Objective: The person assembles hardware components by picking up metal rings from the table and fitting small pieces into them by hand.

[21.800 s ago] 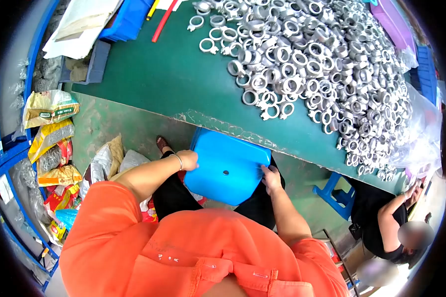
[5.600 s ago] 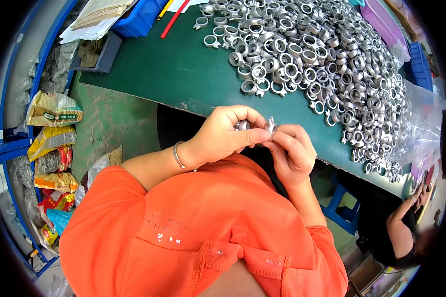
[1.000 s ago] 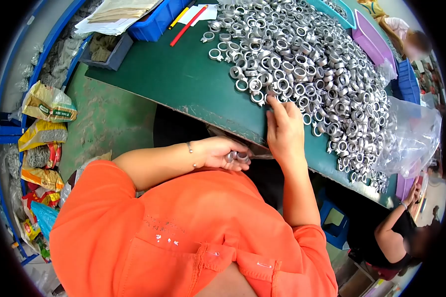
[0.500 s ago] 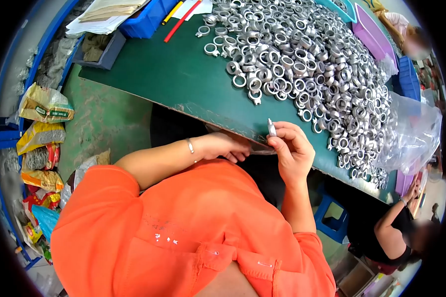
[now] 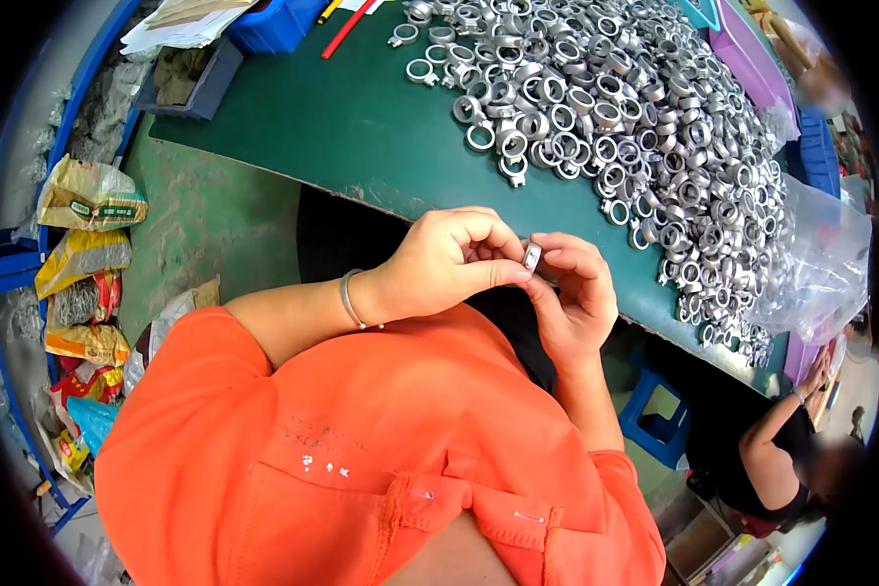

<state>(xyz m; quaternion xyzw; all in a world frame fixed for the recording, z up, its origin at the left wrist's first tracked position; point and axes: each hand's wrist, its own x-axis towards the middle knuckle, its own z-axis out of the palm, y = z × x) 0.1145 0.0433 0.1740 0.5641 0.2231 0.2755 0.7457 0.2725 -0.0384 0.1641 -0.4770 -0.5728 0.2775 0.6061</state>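
In front of my body, just off the table edge, I hold a small metal ring (image 5: 531,256) edge-on between the fingertips of my right hand (image 5: 576,293). It is grey, with a flat lug face turned up. My left hand (image 5: 449,259) is closed in a pinch right beside it, its thumb tip reaching the ring's near end. Whatever those left fingers may hold is hidden. Beyond my hands, a large heap of similar grey metal rings with small lugs (image 5: 606,117) covers much of the green table (image 5: 313,127).
A red pen (image 5: 347,31), a blue bin (image 5: 269,27) and a grey box with cloth (image 5: 193,83) lie at the far left. Clear plastic bag (image 5: 816,264) and purple tray (image 5: 752,54) border the heap. A blue stool (image 5: 654,420) and another person (image 5: 772,449) are at right.
My left hand has risen from the table edge and moved right to meet my right hand. The ring has turned, so its lug face shows.
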